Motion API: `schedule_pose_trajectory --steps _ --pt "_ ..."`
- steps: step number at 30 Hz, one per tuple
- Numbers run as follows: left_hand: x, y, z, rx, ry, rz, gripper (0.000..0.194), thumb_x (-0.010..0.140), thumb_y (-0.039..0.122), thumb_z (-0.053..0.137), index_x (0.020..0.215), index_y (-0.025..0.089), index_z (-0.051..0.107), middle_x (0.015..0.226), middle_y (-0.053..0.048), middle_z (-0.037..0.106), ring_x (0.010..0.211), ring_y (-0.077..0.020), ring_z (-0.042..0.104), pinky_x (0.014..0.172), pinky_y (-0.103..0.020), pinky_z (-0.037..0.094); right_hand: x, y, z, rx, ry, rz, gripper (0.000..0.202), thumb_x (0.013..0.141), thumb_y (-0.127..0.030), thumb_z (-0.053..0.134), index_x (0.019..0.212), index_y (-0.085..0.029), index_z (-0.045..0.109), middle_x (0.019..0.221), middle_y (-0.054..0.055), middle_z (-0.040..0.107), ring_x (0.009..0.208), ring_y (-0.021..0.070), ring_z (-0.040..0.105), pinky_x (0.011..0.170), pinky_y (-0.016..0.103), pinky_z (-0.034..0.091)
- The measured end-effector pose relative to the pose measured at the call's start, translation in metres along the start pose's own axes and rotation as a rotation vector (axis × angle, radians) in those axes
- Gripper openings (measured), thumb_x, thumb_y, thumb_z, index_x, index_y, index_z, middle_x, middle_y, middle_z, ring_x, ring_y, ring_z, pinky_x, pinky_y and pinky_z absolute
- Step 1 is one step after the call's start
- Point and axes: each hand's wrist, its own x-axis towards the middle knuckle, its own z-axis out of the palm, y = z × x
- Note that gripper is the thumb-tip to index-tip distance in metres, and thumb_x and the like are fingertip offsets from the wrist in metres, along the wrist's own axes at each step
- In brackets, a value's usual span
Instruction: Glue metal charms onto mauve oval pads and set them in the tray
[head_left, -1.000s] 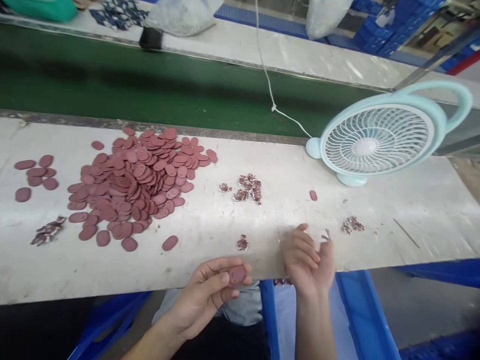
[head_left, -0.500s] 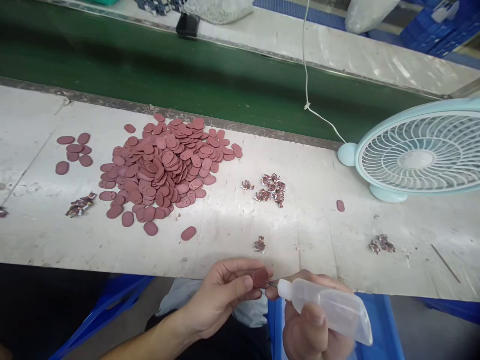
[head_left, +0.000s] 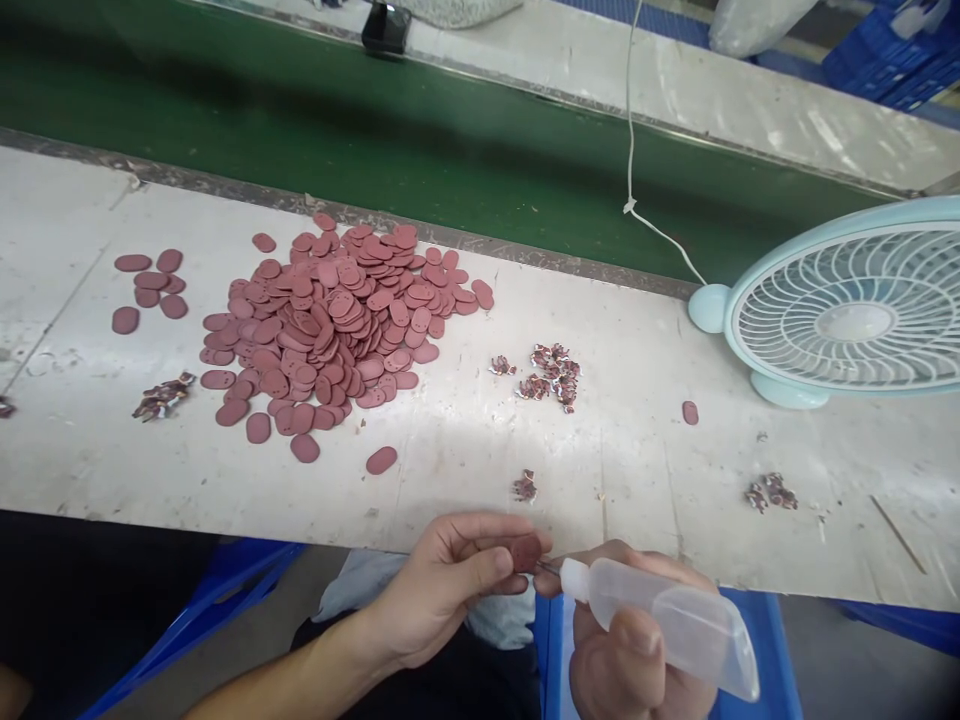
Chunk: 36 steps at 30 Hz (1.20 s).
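Between the thumb and fingers of my left hand [head_left: 450,580] is a small reddish-brown oval disc [head_left: 526,553], held just off the table's front edge. My right hand [head_left: 630,640] is wrapped around a translucent squeeze bottle [head_left: 675,615] with a white cap and a thin metal nozzle. The nozzle tip points left and meets or nearly meets the disc's right edge; I cannot tell if they touch. Just beyond my hands lies a small brown-and-white figure [head_left: 525,486]. A large pile of similar oval discs [head_left: 337,320] spreads over the table to the left.
More small figures lie in a cluster [head_left: 555,375], at the right [head_left: 771,492] and at the left [head_left: 163,397]. A light-blue fan [head_left: 855,320] stands on the white table [head_left: 450,430] at the right. Behind runs a green belt [head_left: 450,150]. A blue bin [head_left: 772,650] is below the bottle.
The view has shifted slightly, so the scene sits a little differently in the frame. The disc appears turned slightly in my left hand; both hands keep their grips.
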Motion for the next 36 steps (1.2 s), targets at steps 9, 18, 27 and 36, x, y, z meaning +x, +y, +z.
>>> schedule_pose_trajectory --steps 9,18,27,36 --pt "-0.001 -0.001 -0.001 -0.006 0.016 -0.007 0.032 0.079 0.032 0.084 0.109 0.021 0.079 0.11 -0.011 0.081 0.101 -0.0204 0.075 0.084 -0.025 0.057 0.003 -0.006 0.007 0.066 -0.005 -0.021 0.02 0.092 -0.041 0.065 0.109 -0.031 0.061 0.071 0.004 0.061 0.055 0.0257 0.061 0.046 0.042 0.047" --pt "-0.001 0.001 0.001 -0.016 0.021 -0.007 0.031 0.079 0.032 0.084 0.108 0.021 0.08 0.107 -0.01 0.082 0.098 -0.019 0.076 0.082 -0.023 0.057 0.004 -0.007 0.005 0.129 -0.048 -0.044 0.02 0.093 -0.036 0.066 0.11 -0.029 0.062 0.071 0.003 0.063 0.059 0.0259 0.064 0.046 0.04 0.049" --pt "-0.002 0.005 0.002 -0.045 -0.015 0.02 0.023 0.086 0.025 0.078 0.109 0.02 0.079 0.113 -0.01 0.08 0.101 -0.0187 0.076 0.082 -0.02 0.056 0.043 0.002 -0.024 0.701 -0.156 0.552 0.026 0.093 -0.045 0.061 0.106 -0.023 0.064 0.07 0.0 0.067 0.056 0.0151 0.067 0.046 0.024 0.057" --pt "-0.005 0.013 -0.01 -0.06 0.044 0.097 0.022 0.089 0.022 0.074 0.111 0.018 0.078 0.116 -0.012 0.079 0.104 -0.0195 0.075 0.083 -0.02 0.057 0.075 0.044 -0.04 1.448 -0.308 0.719 0.03 0.104 -0.009 0.037 0.128 -0.009 0.054 0.083 -0.002 0.066 0.068 0.0008 0.069 0.047 -0.001 0.045"
